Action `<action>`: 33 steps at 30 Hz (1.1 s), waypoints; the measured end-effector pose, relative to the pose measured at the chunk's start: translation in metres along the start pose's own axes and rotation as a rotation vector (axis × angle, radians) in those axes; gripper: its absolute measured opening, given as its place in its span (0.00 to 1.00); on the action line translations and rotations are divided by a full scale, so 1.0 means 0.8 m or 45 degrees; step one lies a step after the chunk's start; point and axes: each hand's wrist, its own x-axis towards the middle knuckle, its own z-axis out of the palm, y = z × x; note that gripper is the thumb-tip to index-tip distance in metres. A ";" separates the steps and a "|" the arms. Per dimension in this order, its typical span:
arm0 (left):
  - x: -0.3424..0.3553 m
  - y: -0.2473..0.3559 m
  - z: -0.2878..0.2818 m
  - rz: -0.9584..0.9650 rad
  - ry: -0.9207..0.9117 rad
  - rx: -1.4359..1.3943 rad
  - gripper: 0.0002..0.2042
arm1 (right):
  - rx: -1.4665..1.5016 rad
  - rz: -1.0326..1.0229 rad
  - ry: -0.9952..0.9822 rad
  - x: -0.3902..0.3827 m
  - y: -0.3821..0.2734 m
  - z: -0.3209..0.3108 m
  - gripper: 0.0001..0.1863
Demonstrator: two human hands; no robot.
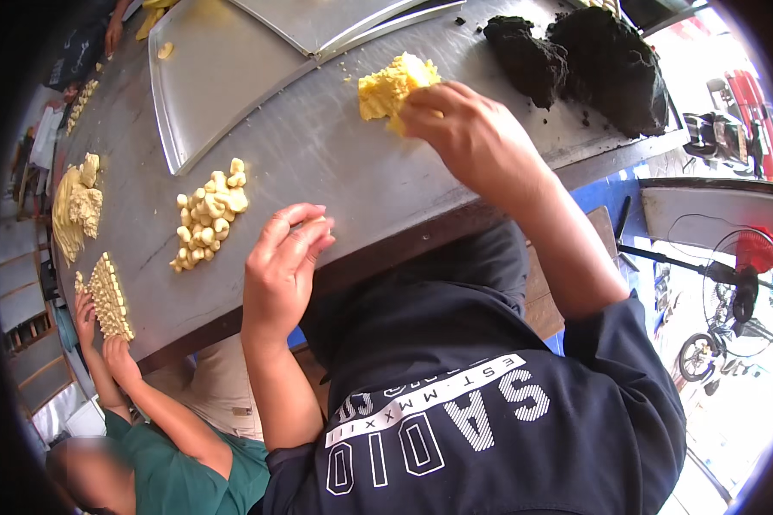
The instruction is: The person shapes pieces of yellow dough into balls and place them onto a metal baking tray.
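At the table's far middle, my right hand (464, 129) has its fingers closed on the near right side of a crumbly yellow lump (391, 88), which looks like a soft filling. My left hand (285, 249) hovers by the near table edge, its thumb and fingers brought together. Something small and pale shows between those fingertips, too little to name. Left of that hand lies a heap of small pale dough balls (208, 215) on the metal table (318, 154). A big black crumbly mass (605, 69) rests at the far right, beyond my right hand.
Shallow metal trays (206, 86) lie across the far side. At the left are a pale dough mass (79, 206) and rows of small dough pieces (107, 296), touched by a co-worker's hands (120, 359). A standing fan (739, 275) is off to the right.
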 end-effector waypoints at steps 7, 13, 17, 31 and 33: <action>0.006 -0.015 0.021 -0.240 0.237 -0.318 0.28 | 0.368 -0.037 -0.152 -0.006 0.029 -0.004 0.06; 0.014 -0.019 -0.012 -0.147 -0.062 -0.215 0.26 | 0.153 0.087 0.325 -0.047 0.010 0.015 0.09; 0.001 -0.029 0.013 -0.343 0.118 -0.547 0.22 | 0.431 0.158 0.199 -0.032 -0.014 0.019 0.12; -0.005 0.007 0.024 -0.173 0.146 -0.399 0.29 | -0.077 0.135 0.271 -0.040 -0.023 0.026 0.15; -0.009 0.002 0.016 -0.223 0.238 -0.575 0.24 | -0.034 0.193 0.294 -0.043 -0.035 0.026 0.13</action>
